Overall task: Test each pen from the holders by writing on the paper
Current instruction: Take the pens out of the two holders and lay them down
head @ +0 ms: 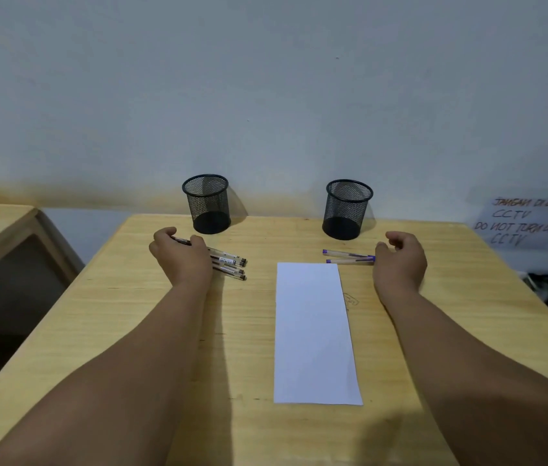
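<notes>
Two black mesh holders stand at the table's far edge, the left holder [207, 203] and the right holder [347, 210]; both look empty. A blank white paper strip [316, 331] lies lengthwise in the middle. Several clear pens with black caps [230, 262] lie bundled on the table left of the paper. My left hand [181, 257] is curled over their far ends, and one pen end shows between thumb and fingers. Two clear pens with purple caps [348, 257] lie just beyond the paper's top right corner. My right hand [400, 260] is loosely curled at their right ends, fingers apart.
The wooden table [131, 331] meets a pale wall. A second wooden piece of furniture [0, 230] stands to the left across a gap. A handwritten paper notice [528, 223] hangs at the right. A small ink scribble [351, 301] marks the table beside the paper.
</notes>
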